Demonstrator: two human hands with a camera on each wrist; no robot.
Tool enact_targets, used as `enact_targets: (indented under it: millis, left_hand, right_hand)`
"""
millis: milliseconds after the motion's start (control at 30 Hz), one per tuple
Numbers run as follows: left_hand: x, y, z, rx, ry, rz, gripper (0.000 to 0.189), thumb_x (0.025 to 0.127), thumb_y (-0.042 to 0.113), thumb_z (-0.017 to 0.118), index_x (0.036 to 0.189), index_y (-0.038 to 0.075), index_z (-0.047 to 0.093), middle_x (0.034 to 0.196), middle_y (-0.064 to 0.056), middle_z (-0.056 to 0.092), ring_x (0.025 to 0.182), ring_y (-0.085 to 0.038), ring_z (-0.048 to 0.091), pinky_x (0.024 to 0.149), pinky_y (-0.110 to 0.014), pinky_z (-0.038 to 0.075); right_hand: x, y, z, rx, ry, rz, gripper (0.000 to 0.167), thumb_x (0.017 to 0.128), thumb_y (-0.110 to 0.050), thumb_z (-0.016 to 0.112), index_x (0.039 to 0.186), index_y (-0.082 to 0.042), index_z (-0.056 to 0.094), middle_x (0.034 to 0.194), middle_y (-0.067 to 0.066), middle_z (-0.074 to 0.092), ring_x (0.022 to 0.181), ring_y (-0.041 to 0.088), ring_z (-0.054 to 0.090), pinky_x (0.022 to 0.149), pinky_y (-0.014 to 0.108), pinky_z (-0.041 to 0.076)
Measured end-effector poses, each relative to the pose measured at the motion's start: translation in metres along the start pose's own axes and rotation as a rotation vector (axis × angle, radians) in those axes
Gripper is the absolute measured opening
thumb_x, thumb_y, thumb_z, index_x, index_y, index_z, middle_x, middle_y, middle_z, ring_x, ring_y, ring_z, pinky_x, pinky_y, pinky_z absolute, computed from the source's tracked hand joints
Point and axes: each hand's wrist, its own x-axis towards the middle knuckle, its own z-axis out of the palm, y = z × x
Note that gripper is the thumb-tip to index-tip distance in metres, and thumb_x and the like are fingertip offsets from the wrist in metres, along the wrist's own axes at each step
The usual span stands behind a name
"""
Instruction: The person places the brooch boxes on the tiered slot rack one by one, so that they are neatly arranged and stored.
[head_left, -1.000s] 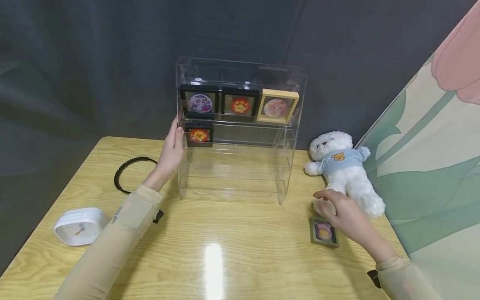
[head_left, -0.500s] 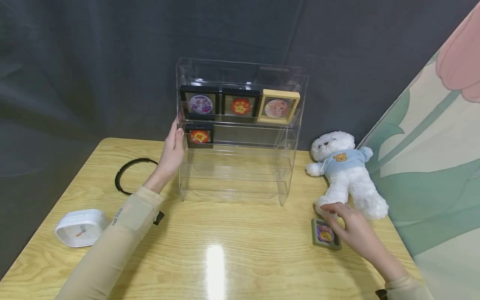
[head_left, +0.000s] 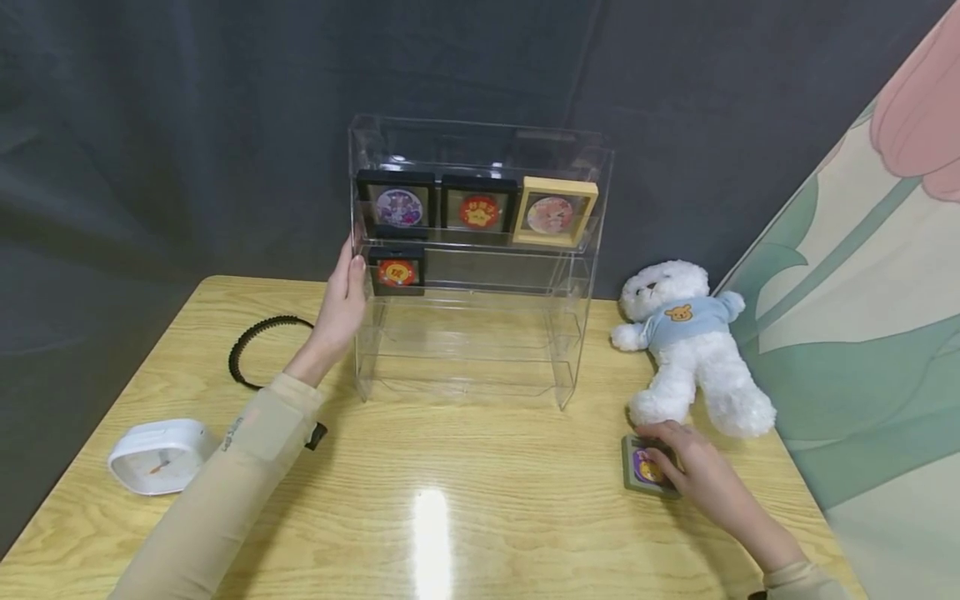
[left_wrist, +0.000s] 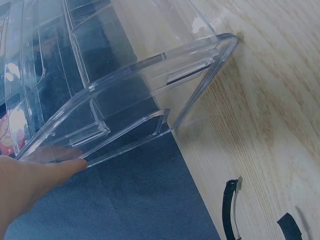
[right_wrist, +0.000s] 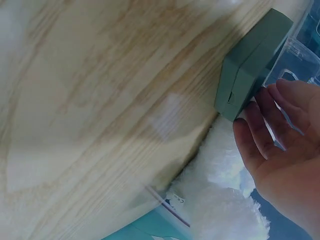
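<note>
My left hand (head_left: 341, 308) grips the left side edge of a clear acrylic display rack (head_left: 465, 387); in the left wrist view its thumb lies along the clear side panel (left_wrist: 135, 100). The rack's top tier holds two black-framed badges (head_left: 397, 205) and one yellow-framed badge (head_left: 555, 212). Another black-framed badge (head_left: 396, 271) stands at the left of the tier below. At the right, my right hand (head_left: 697, 475) is over a small green-framed badge (head_left: 637, 475) lying flat on the table. In the right wrist view its fingertips are right at the green frame's (right_wrist: 252, 65) edge, loosely bent.
A white plush bear (head_left: 693, 358) in a blue shirt lies behind my right hand. Left of the rack are a black toothed headband (head_left: 243, 342) and a white clock (head_left: 161, 454) on the wooden table (head_left: 360, 500). A dark curtain (head_left: 480, 58) hangs behind.
My right hand has come down from above the bear's foot onto the green-framed badge. My left hand stays on the rack, and the framed badges on it stay put.
</note>
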Motion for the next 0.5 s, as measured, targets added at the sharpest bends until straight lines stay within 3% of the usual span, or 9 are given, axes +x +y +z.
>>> enact_targets:
  millis: [267,500]
  left_hand:
    - [0.001,0.001,0.000,-0.019,-0.005,0.004,0.057,0.119,0.019,0.023,0.174,0.014,0.006,0.179,-0.004,0.007,0.162,-0.017,0.008,0.131,-0.032,0.012]
    - [0.000,0.000,0.000,0.006,0.004,-0.006,0.057,0.119,0.020,0.024,0.174,0.016,0.007,0.179,-0.003,0.008,0.162,-0.018,0.009,0.131,-0.033,0.013]
  right_hand:
    - [0.000,0.004,0.006,-0.063,0.048,-0.072,0.039,0.080,0.013,0.086,0.115,-0.001,0.076,0.109,0.008,0.075,0.097,0.031,0.070,0.081,0.051,0.061]
    - [0.002,0.005,0.014,-0.099,0.056,-0.068,0.033,0.080,0.014,0.085,0.108,-0.001,0.076,0.103,0.009,0.075,0.092,0.031,0.071,0.079,0.052,0.061]
